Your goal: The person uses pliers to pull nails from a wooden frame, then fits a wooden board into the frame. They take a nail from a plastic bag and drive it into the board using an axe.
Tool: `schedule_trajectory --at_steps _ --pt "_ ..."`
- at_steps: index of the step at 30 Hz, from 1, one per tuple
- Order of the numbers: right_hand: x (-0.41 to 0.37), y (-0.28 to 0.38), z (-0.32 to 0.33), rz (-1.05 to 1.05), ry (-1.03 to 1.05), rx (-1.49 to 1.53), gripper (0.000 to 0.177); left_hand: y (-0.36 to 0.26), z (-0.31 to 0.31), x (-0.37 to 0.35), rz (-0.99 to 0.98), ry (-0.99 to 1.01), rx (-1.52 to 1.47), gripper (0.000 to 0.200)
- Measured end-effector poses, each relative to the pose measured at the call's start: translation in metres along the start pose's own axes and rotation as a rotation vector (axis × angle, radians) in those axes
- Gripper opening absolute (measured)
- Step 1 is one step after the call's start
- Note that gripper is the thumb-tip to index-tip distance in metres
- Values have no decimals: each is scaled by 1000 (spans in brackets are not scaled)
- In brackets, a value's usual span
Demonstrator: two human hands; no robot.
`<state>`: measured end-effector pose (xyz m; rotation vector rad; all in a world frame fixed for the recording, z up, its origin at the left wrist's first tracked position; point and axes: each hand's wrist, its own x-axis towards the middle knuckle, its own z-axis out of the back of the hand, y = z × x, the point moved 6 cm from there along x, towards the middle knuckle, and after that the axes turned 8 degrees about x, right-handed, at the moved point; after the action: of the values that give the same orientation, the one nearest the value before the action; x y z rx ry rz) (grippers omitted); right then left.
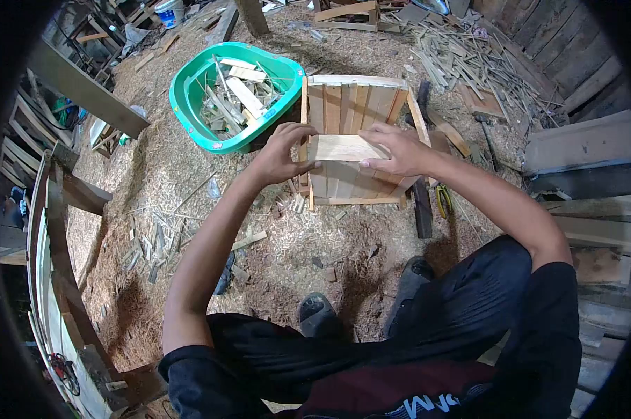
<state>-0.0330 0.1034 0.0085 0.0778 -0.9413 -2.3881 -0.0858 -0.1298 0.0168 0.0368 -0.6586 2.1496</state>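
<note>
A short pale wooden board (345,148) is held level between my two hands, over a slatted wooden frame (361,105). My left hand (285,150) grips the board's left end, thumb at the near edge and fingers at the far edge. Around its right end my right hand (398,150) closes in the same way. The frame below has several upright slats of lighter and darker wood, with a side rail on each flank. Part of its middle is hidden behind the board and my fingers.
A green plastic tub (183,115) of wood offcuts stands left of the frame. Pliers (443,201) lie at its right, near a dark bar (422,209). Shavings cover the ground around my feet. Scrap wood (462,63) is heaped at the back right; planks (595,227) are stacked at the right.
</note>
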Motion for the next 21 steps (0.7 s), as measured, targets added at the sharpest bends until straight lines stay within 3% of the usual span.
schedule_trajectory --at_steps 7,10,13,16,19,21 --pt "8 -2 -5 39 69 -7 71 9 0 -6 31 -18 -63 59" --pt "5 -5 8 196 5 -217 62 13 0 -3 54 7 -111 60" --pt "-9 -66 48 -231 -110 227 55 16 1 -2 82 53 -124 64" --pt "-35 -86 80 -281 -143 393 46 19 -1 0 95 51 -177 64" --pt "-61 -68 75 -313 -51 294 46 17 0 2 106 82 -177 65" --pt "-68 -49 67 -79 27 50 66 13 1 5 76 90 -167 65"
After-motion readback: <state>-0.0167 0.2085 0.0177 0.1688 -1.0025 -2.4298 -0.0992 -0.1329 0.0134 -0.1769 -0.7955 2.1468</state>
